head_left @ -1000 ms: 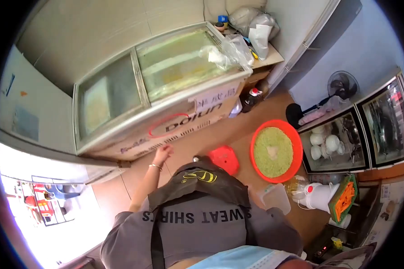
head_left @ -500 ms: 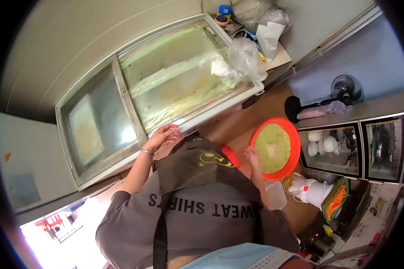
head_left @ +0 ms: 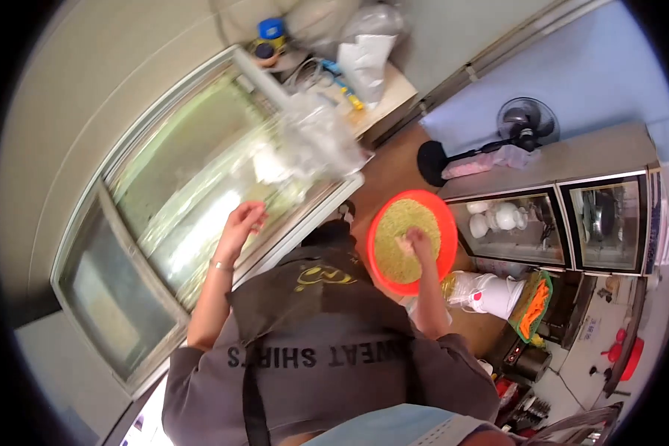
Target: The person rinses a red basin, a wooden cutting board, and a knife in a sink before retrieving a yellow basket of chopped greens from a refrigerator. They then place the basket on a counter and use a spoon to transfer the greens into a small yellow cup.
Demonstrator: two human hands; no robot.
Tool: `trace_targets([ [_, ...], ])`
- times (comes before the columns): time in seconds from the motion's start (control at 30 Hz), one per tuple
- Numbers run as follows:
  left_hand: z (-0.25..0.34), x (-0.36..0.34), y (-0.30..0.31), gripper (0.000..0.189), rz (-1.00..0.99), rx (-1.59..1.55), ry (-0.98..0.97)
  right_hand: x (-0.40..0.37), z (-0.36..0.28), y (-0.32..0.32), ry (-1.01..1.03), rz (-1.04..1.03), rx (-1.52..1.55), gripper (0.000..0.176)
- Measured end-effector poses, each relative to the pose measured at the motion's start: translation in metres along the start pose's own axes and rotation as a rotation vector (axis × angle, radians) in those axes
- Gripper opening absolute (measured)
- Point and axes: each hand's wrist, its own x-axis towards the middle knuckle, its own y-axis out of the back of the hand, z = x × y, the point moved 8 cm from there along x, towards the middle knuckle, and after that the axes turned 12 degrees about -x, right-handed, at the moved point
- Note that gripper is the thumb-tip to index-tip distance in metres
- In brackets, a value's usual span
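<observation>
My right hand (head_left: 418, 244) is inside a red basin (head_left: 450, 249) filled with yellow-green, finely chopped or grainy food (head_left: 398, 223). Its fingers are bunched together against a pale patch (head_left: 404, 246) in the middle of the food. Whether they grip any of it is hidden. My left hand (head_left: 245, 221), with a bracelet at the wrist, hovers over the glass top of a chest freezer (head_left: 193, 230). Its fingers are loosely bent and somewhat apart, with nothing visible in them.
Plastic bags (head_left: 323, 137) lie on the freezer's far corner. A standing fan (head_left: 528, 123) and a glass-door cabinet (head_left: 513, 223) are at the right. Nearer stand a white bucket (head_left: 496, 295) and a green-rimmed basket of orange strips (head_left: 535, 306).
My right hand has moved from the basin's rim in over the food, to the pale patch. My left hand has left the freezer's front edge and is over its glass. The view has turned.
</observation>
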Motion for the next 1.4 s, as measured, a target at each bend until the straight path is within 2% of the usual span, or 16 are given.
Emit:
trace_targets([
  [0.03, -0.002, 0.009, -0.013, 0.028, -0.002, -0.004, 0.017, 0.039, -0.050, 0.047, -0.011, 0.096, -0.173, 0.023],
  [0.17, -0.006, 0.055, -0.075, 0.028, 0.021, 0.022, 0.036, 0.195, -0.234, 0.200, 0.447, 0.387, -0.439, 0.026],
  [0.2, -0.009, 0.070, -0.096, 0.027, 0.026, -0.042, 0.058, 0.225, -0.278, 0.230, 0.449, 0.423, -0.572, 0.028],
  [0.27, -0.002, 0.092, -0.141, 0.028, 0.092, -0.114, 0.088, 0.290, -0.340, 0.273, 0.756, 0.478, -0.654, 0.030],
  [0.33, 0.013, 0.114, -0.212, 0.028, -0.016, -0.178, 0.059, 0.314, -0.408, 0.299, 0.955, 0.594, -0.811, 0.030],
  [0.43, 0.031, 0.134, -0.299, 0.027, -0.201, -0.122, 0.096, 0.364, -0.453, 0.322, 0.863, 0.546, -1.038, 0.027],
  [0.6, 0.041, 0.166, -0.333, 0.027, -0.205, -0.040, 0.067, 0.412, -0.457, 0.329, 0.745, 0.466, -1.474, 0.016],
  [0.7, 0.052, 0.182, -0.333, 0.027, -0.138, -0.077, 0.003, 0.403, -0.447, 0.336, 0.893, 0.517, -1.372, 0.015],
  [0.87, 0.079, 0.187, -0.318, 0.028, -0.085, -0.091, -0.075, 0.394, -0.447, 0.343, 0.842, 0.555, -1.429, 0.014],
  [0.97, 0.075, 0.186, -0.280, 0.029, 0.010, -0.141, -0.114, 0.363, -0.428, 0.367, 0.786, 0.644, -1.316, 0.015],
  [1.03, 0.066, 0.192, -0.269, 0.028, 0.041, -0.203, -0.091, 0.331, -0.421, 0.397, 0.846, 0.659, -0.879, 0.012],
  [1.1, 0.074, 0.202, -0.280, 0.027, 0.043, -0.192, -0.076, 0.284, -0.424, 0.436, 0.879, 0.852, -0.519, 0.009],
  [1.13, 0.081, 0.211, -0.291, 0.026, 0.028, -0.183, -0.073, 0.255, -0.431, 0.458, 0.936, 1.074, -0.477, 0.015],
  [1.2, 0.101, 0.238, -0.322, 0.026, -0.037, -0.117, -0.089, 0.227, -0.417, 0.499, 0.883, 1.469, -0.484, 0.032],
  [1.27, 0.122, 0.270, -0.366, 0.026, -0.133, -0.022, -0.107, 0.230, -0.395, 0.536, 0.772, 1.616, -0.272, 0.043],
  [1.4, 0.154, 0.330, -0.494, 0.025, -0.376, 0.164, -0.133, 0.294, -0.335, 0.597, 0.706, 1.501, -0.016, 0.048],
])
